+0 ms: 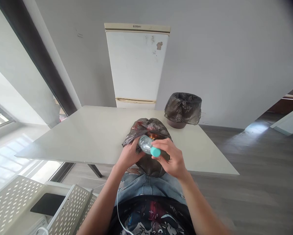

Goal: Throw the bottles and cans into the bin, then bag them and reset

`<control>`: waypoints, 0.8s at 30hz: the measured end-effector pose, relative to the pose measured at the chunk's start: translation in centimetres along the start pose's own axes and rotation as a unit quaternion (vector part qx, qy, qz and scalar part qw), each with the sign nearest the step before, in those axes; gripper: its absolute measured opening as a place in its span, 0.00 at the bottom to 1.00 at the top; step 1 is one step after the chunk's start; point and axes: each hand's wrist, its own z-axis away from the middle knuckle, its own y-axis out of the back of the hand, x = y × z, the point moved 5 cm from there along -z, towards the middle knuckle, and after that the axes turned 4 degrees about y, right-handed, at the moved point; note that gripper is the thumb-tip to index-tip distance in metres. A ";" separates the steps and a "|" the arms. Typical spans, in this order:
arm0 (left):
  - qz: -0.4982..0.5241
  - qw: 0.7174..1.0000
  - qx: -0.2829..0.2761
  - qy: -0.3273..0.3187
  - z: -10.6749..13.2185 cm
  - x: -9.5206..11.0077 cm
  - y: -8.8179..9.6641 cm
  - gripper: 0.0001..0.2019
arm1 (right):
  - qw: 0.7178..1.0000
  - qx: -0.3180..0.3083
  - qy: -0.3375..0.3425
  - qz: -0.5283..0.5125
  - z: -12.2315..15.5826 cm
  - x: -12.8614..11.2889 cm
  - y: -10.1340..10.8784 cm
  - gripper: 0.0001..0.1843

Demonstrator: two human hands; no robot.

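A dark, translucent garbage bag (152,125) stands at the table's near edge, in front of my body, with its mouth open. Orange-brown and reddish items show dimly in it. At its mouth, a clear plastic bottle (145,144) is tilted with its turquoise cap (155,151) toward me. My right hand (170,157) grips the bottle around the cap end with thumb and fingers. On the left side, my left hand (130,154) is closed on the bag's edge, close beside the bottle; some of its fingers are hidden by the plastic and the bottle.
A brown bin (177,124) lined with another dark bag (183,107) stands on the white table (95,130) at the back right. Behind the table is a white refrigerator (136,65) against the wall. A perforated cream-coloured rack (70,209) holding a dark flat object is at lower left.
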 end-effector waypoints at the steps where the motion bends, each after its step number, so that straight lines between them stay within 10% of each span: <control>1: 0.009 1.000 0.019 -0.021 0.1 1.0 0.5 0.37 | 1.000 0.004 -0.004 -0.011 0.1 -0.6 0.1 0.23; 9: 0.069 0.988 0.086 -0.107 2.1 6.3 5.1 0.30 | 0.987 0.136 -0.027 -0.077 2.4 -1.5 0.9 0.29; 13: 0.130 0.978 0.148 -0.063 3.3 5.6 8.3 0.33 | 0.983 0.001 -0.178 -0.047 3.7 1.8 -1.3 0.07; 16: 0.176 0.954 0.244 -0.020 2.9 3.0 11.2 0.36 | 0.965 -0.105 -0.239 0.020 5.1 4.3 -3.6 0.10; 20: 0.088 0.932 0.346 0.057 -0.6 -3.3 14.7 0.35 | 0.967 -0.088 -0.212 0.115 5.6 6.9 -4.7 0.13; 24: 0.044 0.940 0.299 0.159 -5.9 -12.3 15.4 0.32 | 0.965 -0.075 -0.183 0.173 4.5 9.3 -4.3 0.19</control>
